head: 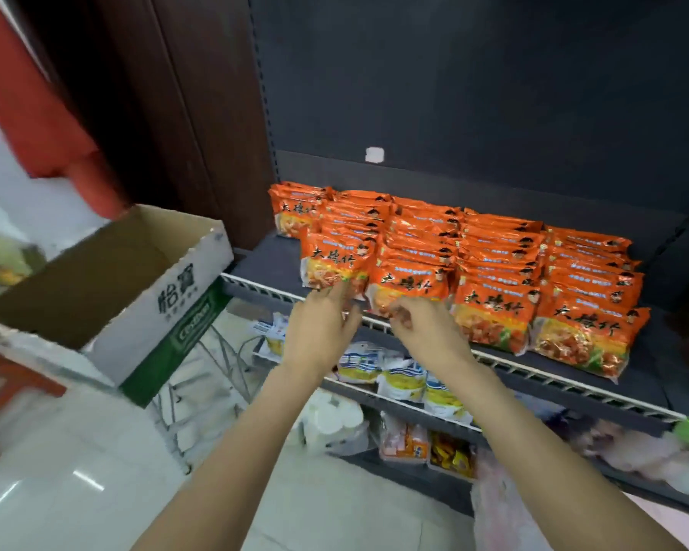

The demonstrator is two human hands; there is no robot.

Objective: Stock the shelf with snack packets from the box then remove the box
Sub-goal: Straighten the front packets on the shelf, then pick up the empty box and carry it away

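Both forearms reach up from the bottom of the view to the front edge of the shelf (pixel 434 332), where the orange snack packets (pixel 490 308) stand in rows running back toward the dark rear panel. The left hand (pixel 319 332) has its fingers fairly straight, tips against the lower edge of the leftmost front packet (pixel 337 264), which sits a little behind its neighbours. The right hand (pixel 422 324) is loosely curled at the foot of the next packet (pixel 408 290); whether it pinches the wrapper or only touches it I cannot tell (motion blur hides the fingertips).

The step looks like squaring up the front of the display. To do it well, the left packet should probably be drawn forward until it stands level with the other fronts and just behind the white wire rail (pixel 553 371), upright and label out. Light pressure at the bottom corners should suffice, since these soft wrappers likely crumple and slide. A hard push could tip the rows behind.

Off to the left, the cardboard box (pixel 144 312) rests tilted and well apart from the packets, and what shows of its inside is bare, so carrying it away seems the remaining job. Below hang shelves of white-and-yellow bags (pixel 398 377) and other small packets (pixel 450 455).
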